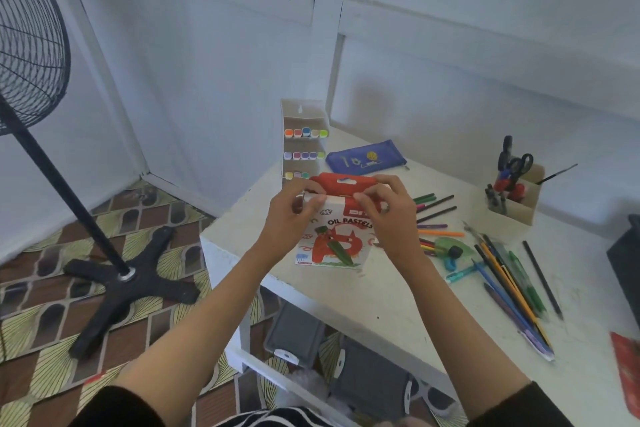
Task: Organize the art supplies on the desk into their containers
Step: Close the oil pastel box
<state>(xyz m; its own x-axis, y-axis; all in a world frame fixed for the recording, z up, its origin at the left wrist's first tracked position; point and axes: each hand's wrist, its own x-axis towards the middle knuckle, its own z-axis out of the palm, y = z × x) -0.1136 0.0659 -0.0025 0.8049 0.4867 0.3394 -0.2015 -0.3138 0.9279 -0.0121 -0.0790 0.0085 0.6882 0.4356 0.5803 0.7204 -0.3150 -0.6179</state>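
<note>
A white and red oil pastels box [332, 239] stands tilted on the white desk [381, 305], near its left corner. My left hand [294, 215] pinches the box's top left edge. My right hand [388, 211] grips the top right, fingers curled over the red flap [343, 184]. Loose coloured pencils and markers [436, 215] lie just right of the box. More pencils and pens [512, 284] are spread farther right, next to a green protractor [453, 248].
A clear rack of markers [304, 142] stands at the desk's back corner, a blue pencil pouch [363, 158] beside it. A cardboard organizer with scissors [512, 191] sits at the back right. A black fan stand [124, 274] occupies the floor left. Dark bins [363, 378] sit under the desk.
</note>
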